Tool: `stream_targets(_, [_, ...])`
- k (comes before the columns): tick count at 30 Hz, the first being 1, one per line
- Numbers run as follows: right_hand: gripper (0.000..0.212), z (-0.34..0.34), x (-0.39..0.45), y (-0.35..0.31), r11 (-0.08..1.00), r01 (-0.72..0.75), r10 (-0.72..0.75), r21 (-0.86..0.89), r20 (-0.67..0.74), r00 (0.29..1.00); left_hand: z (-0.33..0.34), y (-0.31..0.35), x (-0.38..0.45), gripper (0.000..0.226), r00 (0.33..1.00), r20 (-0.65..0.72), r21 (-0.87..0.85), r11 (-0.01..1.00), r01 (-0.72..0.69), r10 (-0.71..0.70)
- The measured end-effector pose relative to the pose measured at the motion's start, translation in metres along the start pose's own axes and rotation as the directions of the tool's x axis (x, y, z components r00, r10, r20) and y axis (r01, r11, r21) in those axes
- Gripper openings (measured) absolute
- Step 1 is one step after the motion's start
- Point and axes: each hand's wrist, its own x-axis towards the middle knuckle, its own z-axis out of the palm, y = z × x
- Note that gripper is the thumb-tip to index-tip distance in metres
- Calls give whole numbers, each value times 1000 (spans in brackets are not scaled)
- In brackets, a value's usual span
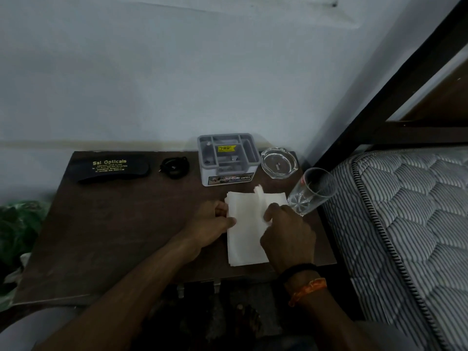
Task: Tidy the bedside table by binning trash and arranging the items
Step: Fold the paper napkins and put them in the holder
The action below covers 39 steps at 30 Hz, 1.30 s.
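A stack of white paper napkins [247,231] lies on the dark wooden bedside table [114,224], near its right front. My left hand [210,224] pinches the stack's left edge. My right hand [286,234] presses on its right side, and one napkin edge curls up between the hands. At the table's back stand a black spectacle case [111,168] marked "Sai Opticals", a small black round item [174,167], a grey compartment organiser box [228,158] and a glass ashtray [278,162]. A drinking glass [312,191] stands at the right edge.
A striped mattress [405,224] in a dark bed frame [379,97] borders the table on the right. A green plastic bag [17,224] sits on the floor to the left. A pale wall rises behind.
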Motion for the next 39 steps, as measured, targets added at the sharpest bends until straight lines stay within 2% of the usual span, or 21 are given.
stream_targets(4, [28,4,0,-3,993,6,-3,117,-23,1000,-1,-1,-2,27,1000,2,-2,1000,-10,10])
stream_targets(6, [44,5,1,-3,985,-40,45,165,-26,999,-1,-1,-2,26,1000,0,-2,1000,-2,2])
stream_targets(8, [67,4,5,-1,981,-97,94,170,28,995,-2,-2,-1,25,1000,-6,-13,1000,1,-1])
stream_targets(9, [70,3,8,0,978,-125,117,168,57,992,-3,-3,-1,25,1000,-10,-14,1000,-1,1])
stream_targets(13, [49,0,14,2,981,-110,108,157,24,994,-2,-2,-3,23,999,-25,-18,999,-26,26])
stream_targets(18, [48,-6,12,5,986,-57,67,158,-59,996,-4,-1,-2,29,999,-34,-26,1000,3,-4])
stream_targets(21, [47,-12,9,5,975,-27,53,218,-114,992,-5,-1,-1,31,998,-58,-26,999,26,-27])
stream_targets(25, [47,-11,9,12,961,-68,88,268,-63,994,-4,-3,-1,39,998,-32,-23,998,61,-62])
stream_targets(28, [39,-4,12,20,913,-132,145,387,-4,989,-2,-3,-1,37,996,-4,-12,996,89,-89])
stream_targets(31, [31,4,14,33,840,-213,208,500,65,976,-4,-2,-1,36,994,-38,-36,994,103,-105])
stream_targets(35, [24,17,17,51,612,-349,292,710,207,934,-9,-6,2,42,988,-134,-16,997,74,-75])
stream_targets(37, [31,22,19,54,535,-384,310,753,247,918,-11,-6,2,39,990,-134,4,999,37,-37])
stream_targets(39, [32,23,20,52,502,-407,314,764,277,908,-12,-7,1,30,993,-119,42,999,-5,10])
